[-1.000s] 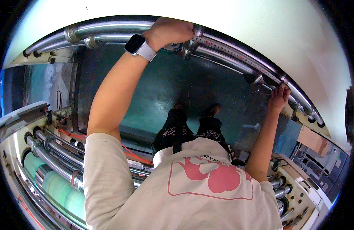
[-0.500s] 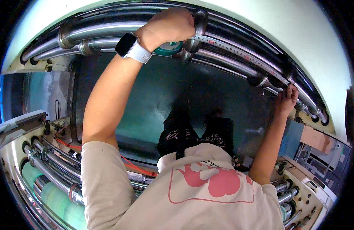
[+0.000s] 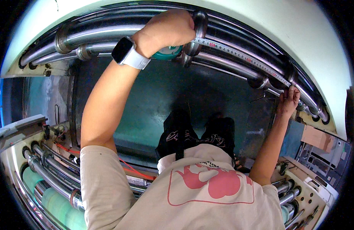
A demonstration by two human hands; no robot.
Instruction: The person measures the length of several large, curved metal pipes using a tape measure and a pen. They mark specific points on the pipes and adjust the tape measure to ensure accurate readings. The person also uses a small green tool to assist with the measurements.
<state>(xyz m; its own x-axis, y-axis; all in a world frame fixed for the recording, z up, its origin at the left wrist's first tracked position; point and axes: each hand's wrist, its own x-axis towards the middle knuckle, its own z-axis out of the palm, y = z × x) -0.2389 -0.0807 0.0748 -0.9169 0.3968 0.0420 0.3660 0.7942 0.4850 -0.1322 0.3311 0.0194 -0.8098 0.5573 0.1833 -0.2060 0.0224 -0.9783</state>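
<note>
The tape measure (image 3: 244, 58) spans the gap between the two hands, its pale strip drawn taut along a shiny metal roller (image 3: 238, 46). The left hand (image 3: 169, 30) is curled around the green case (image 3: 168, 53), which shows just below it, near a metal collar (image 3: 200, 25). The right hand (image 3: 290, 97) pinches the strip's far end between thumb and fingers, beside another collar (image 3: 288, 69).

Left arm (image 3: 110, 99) reaches forward, bent; left hand (image 3: 168, 31) curls closed. Right arm (image 3: 272, 143) extends forward and outward; right hand (image 3: 289, 101) closes in a pinch.
</note>
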